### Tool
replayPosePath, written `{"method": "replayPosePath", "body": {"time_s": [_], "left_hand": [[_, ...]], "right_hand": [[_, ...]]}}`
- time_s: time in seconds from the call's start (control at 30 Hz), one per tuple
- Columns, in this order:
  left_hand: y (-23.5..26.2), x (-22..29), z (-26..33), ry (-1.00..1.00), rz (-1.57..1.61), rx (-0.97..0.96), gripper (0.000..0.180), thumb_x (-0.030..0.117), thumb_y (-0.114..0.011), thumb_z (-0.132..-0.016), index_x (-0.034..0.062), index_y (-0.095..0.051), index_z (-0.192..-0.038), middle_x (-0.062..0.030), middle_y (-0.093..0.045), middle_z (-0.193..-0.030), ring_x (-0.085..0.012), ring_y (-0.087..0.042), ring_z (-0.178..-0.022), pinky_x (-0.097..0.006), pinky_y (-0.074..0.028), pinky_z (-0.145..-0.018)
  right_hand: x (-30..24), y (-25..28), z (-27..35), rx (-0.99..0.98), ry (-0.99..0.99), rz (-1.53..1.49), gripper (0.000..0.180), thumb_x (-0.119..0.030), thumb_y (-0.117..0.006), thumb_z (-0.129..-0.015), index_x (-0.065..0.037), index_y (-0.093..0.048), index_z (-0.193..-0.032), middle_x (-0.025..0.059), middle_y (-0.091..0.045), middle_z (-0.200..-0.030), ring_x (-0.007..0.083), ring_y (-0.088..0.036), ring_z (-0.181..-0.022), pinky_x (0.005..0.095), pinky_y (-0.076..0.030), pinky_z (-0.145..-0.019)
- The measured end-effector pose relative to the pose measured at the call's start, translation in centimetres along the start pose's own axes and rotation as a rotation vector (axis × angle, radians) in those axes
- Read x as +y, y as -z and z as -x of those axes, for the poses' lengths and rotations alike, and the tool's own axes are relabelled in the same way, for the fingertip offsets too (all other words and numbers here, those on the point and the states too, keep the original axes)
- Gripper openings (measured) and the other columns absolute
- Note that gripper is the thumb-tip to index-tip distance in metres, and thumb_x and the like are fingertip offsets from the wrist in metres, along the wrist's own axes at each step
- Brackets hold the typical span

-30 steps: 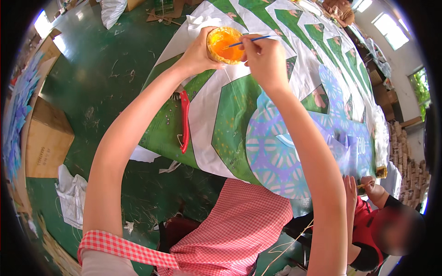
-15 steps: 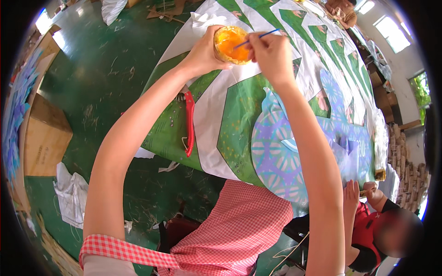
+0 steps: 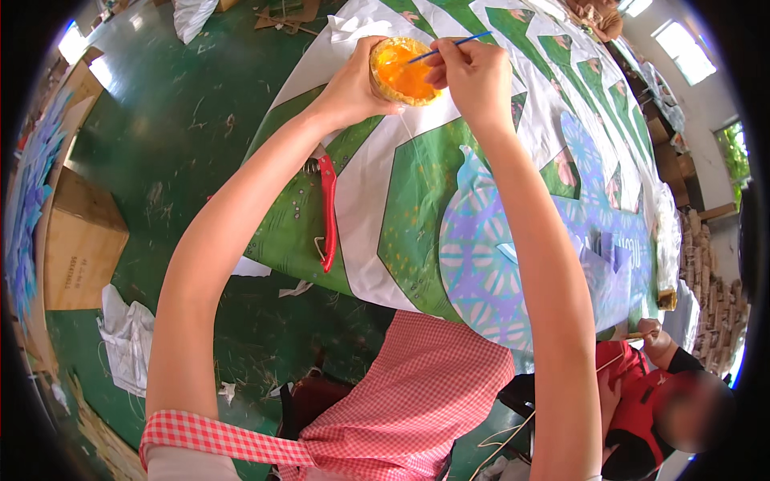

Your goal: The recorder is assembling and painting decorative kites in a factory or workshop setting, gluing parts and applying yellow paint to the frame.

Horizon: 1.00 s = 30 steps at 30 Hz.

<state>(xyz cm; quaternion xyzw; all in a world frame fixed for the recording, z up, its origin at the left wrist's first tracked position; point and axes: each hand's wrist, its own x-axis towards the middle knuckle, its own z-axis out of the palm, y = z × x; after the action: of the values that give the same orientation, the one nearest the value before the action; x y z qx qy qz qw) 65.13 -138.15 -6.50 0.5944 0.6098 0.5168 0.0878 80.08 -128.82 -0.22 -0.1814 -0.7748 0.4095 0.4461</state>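
Observation:
My left hand point(image 3: 353, 90) is wrapped round a small cup with a crusted yellow rim point(image 3: 380, 86), tipped so that its bright orange, wet-looking contents point(image 3: 405, 76) show. Between the thumb and fingers of my right hand point(image 3: 481, 84) is a thin blue stick point(image 3: 475, 38). Its lower end lies over the cup's mouth; I cannot tell whether it touches the orange. A fine pale thread point(image 3: 406, 124) hangs below the cup. Both hands are above a table spread with a green and white printed sheet point(image 3: 413, 216). Pruning shears with a red handle point(image 3: 329, 216) lie near my left forearm.
Under my right forearm lies a round blue and purple patterned piece point(image 3: 473, 264). A crumpled white cloth point(image 3: 361, 28) is at the table's far left edge. A co-worker in red point(image 3: 630, 373) sits at the right. Cardboard boxes point(image 3: 80, 248) stand on the left floor.
The cup has shifted slightly up in the picture, showing more of the orange inside. My right hand has lifted the stick's lower end up a little. The co-worker's near hand has moved down.

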Motion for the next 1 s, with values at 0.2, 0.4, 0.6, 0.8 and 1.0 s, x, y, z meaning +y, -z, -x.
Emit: {"method": "replayPosePath", "body": {"time_s": [0.2,0.4,0.6,0.8,1.0], "left_hand": [[0.2,0.1,0.1,0.016,0.001,-0.001,0.093,0.007,-0.084,-0.059,0.0038,-0.029,-0.134,-0.0151,-0.050,-0.126,-0.0268,-0.050,-0.121,-0.036,-0.040,-0.103],[0.0,0.4,0.1,0.009,-0.012,-0.010,0.093,0.006,-0.083,-0.062,0.0036,-0.028,-0.136,-0.0145,-0.048,-0.128,-0.0254,-0.048,-0.123,-0.036,-0.038,-0.105],[0.0,0.5,0.3,0.016,-0.028,-0.007,0.094,0.008,-0.084,-0.060,0.0036,-0.029,-0.136,-0.0150,-0.049,-0.129,-0.0255,-0.049,-0.123,-0.036,-0.038,-0.105],[0.0,0.2,0.2,-0.002,-0.001,0.003,0.093,0.009,-0.084,-0.061,0.0044,-0.029,-0.136,-0.0150,-0.049,-0.130,-0.0250,-0.048,-0.124,-0.036,-0.038,-0.106],[0.1,0.3,0.3,0.025,0.032,-0.007,0.093,0.008,-0.084,-0.063,0.0046,-0.028,-0.137,-0.0135,-0.049,-0.131,-0.0236,-0.048,-0.124,-0.035,-0.039,-0.105]], "right_hand": [[-0.2,-0.1,-0.6,0.015,0.073,0.178,0.027,-0.011,-0.060,-0.085,0.004,-0.063,-0.062,0.0123,-0.065,-0.056,0.0182,-0.063,-0.045,0.0291,-0.051,-0.050],[0.1,0.1,-0.6,0.065,0.031,0.029,0.029,-0.012,-0.059,-0.086,0.004,-0.064,-0.062,0.0110,-0.064,-0.054,0.0167,-0.063,-0.047,0.0289,-0.051,-0.050],[-0.3,0.7,-0.9,-0.052,0.062,0.180,0.028,-0.012,-0.060,-0.086,0.004,-0.066,-0.064,0.0113,-0.064,-0.055,0.0193,-0.064,-0.048,0.0307,-0.053,-0.055],[-1.9,1.9,-0.2,0.155,0.009,0.021,0.027,-0.011,-0.059,-0.088,0.008,-0.065,-0.069,0.0113,-0.065,-0.059,0.0146,-0.064,-0.049,0.0264,-0.052,-0.049],[-1.6,4.4,2.3,0.217,-0.074,-0.093,0.029,-0.013,-0.056,-0.091,0.011,-0.063,-0.076,0.0129,-0.065,-0.064,0.0165,-0.063,-0.048,0.0263,-0.052,-0.047]]}}
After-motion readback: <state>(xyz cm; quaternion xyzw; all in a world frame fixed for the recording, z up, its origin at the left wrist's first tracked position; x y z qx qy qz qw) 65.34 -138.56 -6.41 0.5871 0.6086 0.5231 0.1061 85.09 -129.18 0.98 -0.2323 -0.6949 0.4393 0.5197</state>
